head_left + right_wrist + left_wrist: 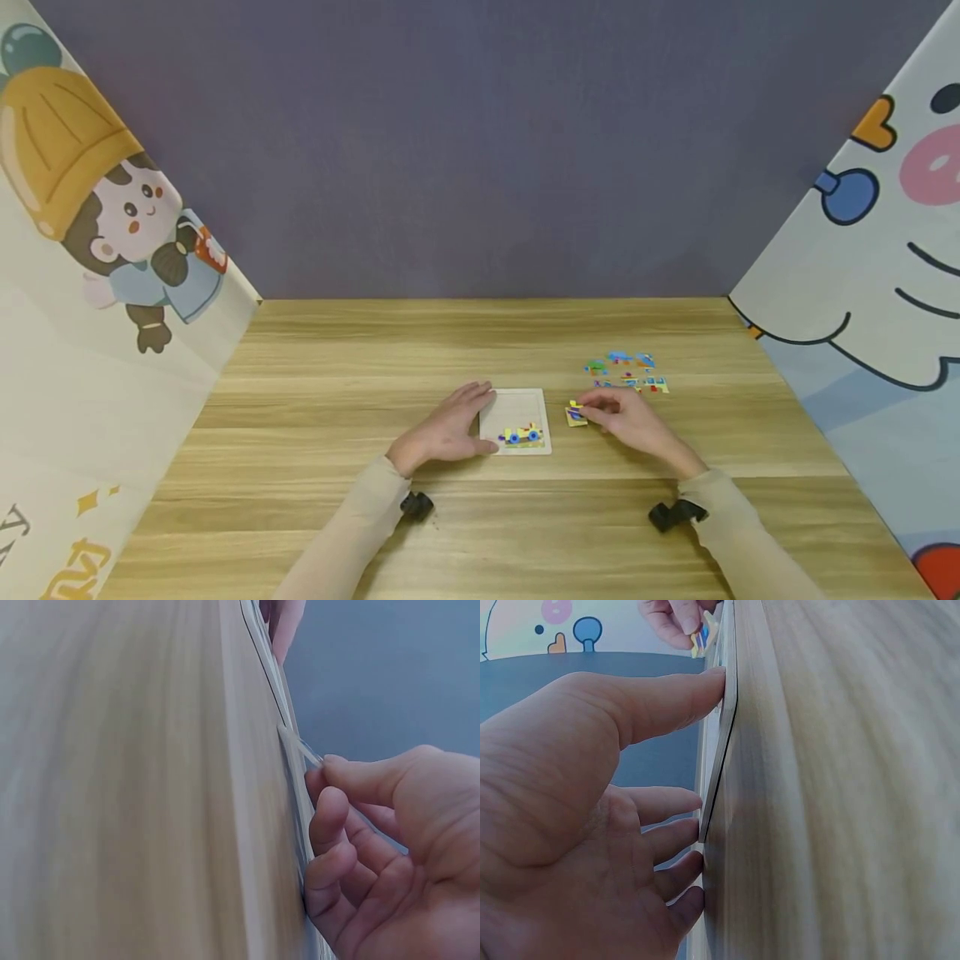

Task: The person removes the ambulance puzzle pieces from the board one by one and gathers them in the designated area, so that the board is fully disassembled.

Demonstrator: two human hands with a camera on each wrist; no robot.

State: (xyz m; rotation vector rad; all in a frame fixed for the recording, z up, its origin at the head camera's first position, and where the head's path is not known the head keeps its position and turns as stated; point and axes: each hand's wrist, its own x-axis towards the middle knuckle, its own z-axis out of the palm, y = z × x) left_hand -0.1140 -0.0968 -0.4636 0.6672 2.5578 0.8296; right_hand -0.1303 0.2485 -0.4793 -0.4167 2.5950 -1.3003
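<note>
A pale square puzzle board [512,410] lies on the table, with a yellow vehicle picture with blue wheels [522,435] filling its lower right part. My left hand [453,423] rests at the board's left side, thumb on the near corner and the fingers fairly straight along the edge. Just right of the board, my right hand [626,419] pinches a small yellow-and-blue puzzle piece [575,414] between thumb and fingers. In the right wrist view the piece [303,747] stands tilted, one end low by the table; the remaining fingers are curled.
Several loose colourful puzzle pieces [619,357] are spread on the wooden table [360,358] beyond my right hand. A dark grey panel [495,150] rises at the table's back, and cartoon-printed walls [45,333] stand at both sides.
</note>
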